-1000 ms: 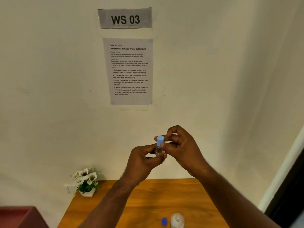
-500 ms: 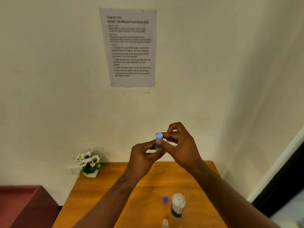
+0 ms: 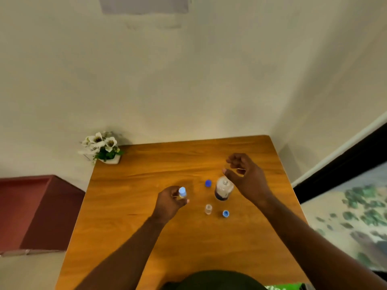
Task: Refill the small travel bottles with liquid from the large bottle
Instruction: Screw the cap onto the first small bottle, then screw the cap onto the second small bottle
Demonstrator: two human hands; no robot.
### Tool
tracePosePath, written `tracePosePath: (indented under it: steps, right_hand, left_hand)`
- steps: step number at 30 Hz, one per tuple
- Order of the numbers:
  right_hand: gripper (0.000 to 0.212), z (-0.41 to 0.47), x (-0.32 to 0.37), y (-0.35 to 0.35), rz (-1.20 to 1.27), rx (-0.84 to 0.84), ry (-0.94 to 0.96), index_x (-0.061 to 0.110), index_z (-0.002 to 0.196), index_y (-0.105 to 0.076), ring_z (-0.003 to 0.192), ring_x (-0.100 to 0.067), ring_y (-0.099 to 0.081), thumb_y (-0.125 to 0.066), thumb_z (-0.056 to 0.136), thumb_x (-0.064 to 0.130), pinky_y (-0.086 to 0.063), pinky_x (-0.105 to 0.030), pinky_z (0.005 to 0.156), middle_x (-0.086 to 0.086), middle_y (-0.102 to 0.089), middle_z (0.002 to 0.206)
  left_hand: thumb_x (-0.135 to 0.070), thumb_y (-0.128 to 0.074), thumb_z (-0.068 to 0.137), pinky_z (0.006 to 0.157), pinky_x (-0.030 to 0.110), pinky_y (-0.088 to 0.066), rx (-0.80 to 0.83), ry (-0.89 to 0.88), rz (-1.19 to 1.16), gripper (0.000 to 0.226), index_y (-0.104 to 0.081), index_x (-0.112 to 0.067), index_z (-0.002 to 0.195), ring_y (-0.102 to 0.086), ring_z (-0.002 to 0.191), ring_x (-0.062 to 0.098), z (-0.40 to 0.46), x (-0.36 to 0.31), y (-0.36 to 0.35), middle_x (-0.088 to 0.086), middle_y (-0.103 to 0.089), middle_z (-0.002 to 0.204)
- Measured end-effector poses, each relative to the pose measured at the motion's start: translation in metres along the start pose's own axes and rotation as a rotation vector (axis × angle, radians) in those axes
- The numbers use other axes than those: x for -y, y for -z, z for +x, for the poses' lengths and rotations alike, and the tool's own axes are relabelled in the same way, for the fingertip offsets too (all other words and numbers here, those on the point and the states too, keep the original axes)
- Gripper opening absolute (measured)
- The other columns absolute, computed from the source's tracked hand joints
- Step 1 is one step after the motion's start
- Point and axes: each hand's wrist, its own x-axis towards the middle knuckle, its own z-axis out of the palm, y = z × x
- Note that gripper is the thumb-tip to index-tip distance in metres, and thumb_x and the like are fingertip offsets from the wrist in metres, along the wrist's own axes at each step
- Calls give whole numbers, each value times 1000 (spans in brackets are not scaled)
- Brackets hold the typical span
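My left hand [image 3: 170, 200] grips a small travel bottle with a light blue cap [image 3: 182, 192], held low over the wooden table [image 3: 136, 206]. My right hand [image 3: 245, 176] hovers above and just right of the large bottle [image 3: 223, 188], fingers loosely curled and holding nothing. The large bottle stands upright and uncapped, with a dark band near its base. Its dark blue cap [image 3: 208, 183] lies just left of it. A second small clear travel bottle [image 3: 208, 209] stands open in front of it, with a light blue cap [image 3: 225, 213] lying to its right.
A small pot of white flowers [image 3: 102, 147] sits at the table's back left corner against the wall. A dark red cabinet [image 3: 35, 206] stands left of the table. A dark door frame [image 3: 335, 164] runs along the right.
The view tilted down from the wall to the table. My hands came apart: the left lowered the capped small bottle toward the table, the right let go and moved over the large bottle.
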Motion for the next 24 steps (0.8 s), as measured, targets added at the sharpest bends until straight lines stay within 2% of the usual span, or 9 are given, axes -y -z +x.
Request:
tracePosePath:
  steps: [2, 5, 7, 11, 13, 16, 18, 21, 24]
  right_hand:
    - [47, -4, -17, -1, -20, -14, -44, 24, 128, -59, 110, -2, -63, -77, 86, 34, -55, -30, 94, 15, -68, 120]
    - [45, -9, -35, -2, -43, -44, -92, 28, 126, -58, 109, -1, -62, -77, 86, 34, -54, -27, 91, 19, -65, 118]
    - [44, -11, -46, -1, -55, -64, -125, 29, 126, -57, 108, 0, -61, -77, 87, 35, -53, -25, 90, 20, -65, 117]
    - [44, -15, -61, 1, -56, -87, -161, 28, 126, -57, 109, -2, -62, -76, 87, 34, -52, -24, 88, 17, -65, 119]
    - [44, -17, -66, 2, -60, -103, -172, 27, 126, -57, 109, -3, -62, -76, 87, 32, -53, -24, 88, 15, -66, 119]
    - [44, -20, -74, 1, -72, -128, -168, 26, 127, -56, 106, -4, -63, -76, 88, 32, -54, -26, 85, 14, -66, 118]
    - [45, -23, -80, 0, -67, -145, -181, 25, 128, -54, 104, -5, -63, -75, 88, 31, -54, -26, 83, 12, -66, 118]
    - [45, -30, -90, -5, -50, -159, -236, 24, 129, -52, 99, -6, -63, -74, 89, 29, -54, -27, 79, 11, -65, 113]
    - [38, -40, -108, -13, -101, -113, -318, 24, 123, -56, 94, -5, -63, -73, 89, 27, -55, -26, 74, 11, -65, 109]
  left_hand:
    - [-2, -90, 70, 84, 35, -54, 5, 42, 60, 39, -74, -10, 104, -69, 94, 22, 2, 25, -9, 2, -73, 99]
    - [-1, -88, 71, 89, 41, -57, 6, 57, 109, 37, -74, -7, 105, -70, 98, 25, 4, 49, -16, 7, -75, 106]
    - [1, -85, 73, 89, 40, -57, 11, 45, 122, 35, -73, -8, 105, -70, 95, 22, 5, 55, -20, 7, -74, 105]
    - [4, -80, 77, 78, 36, -60, 27, 49, 96, 32, -72, -10, 103, -72, 80, 2, 7, 61, -23, 10, -75, 99]
    - [2, -81, 76, 82, 40, -61, 49, 37, 101, 34, -72, -13, 105, -72, 89, 8, 11, 66, -24, 7, -74, 103]
    - [-2, -86, 73, 95, 50, -57, 93, 18, 124, 47, -68, -17, 114, -68, 104, 21, 11, 68, -24, 2, -69, 114]
    - [-12, -90, 71, 110, 45, -48, 106, -4, 171, 67, -61, -17, 131, -58, 123, 23, 8, 65, -25, 4, -61, 131]
    - [-35, -95, 63, 116, 42, -32, -22, -141, 352, 97, -47, -21, 146, -37, 142, 27, 0, 50, -23, 5, -46, 150]
    - [-47, -92, 63, 116, 43, -31, -162, -343, 436, 101, -45, -18, 147, -36, 143, 28, -20, 23, -24, 7, -46, 152]
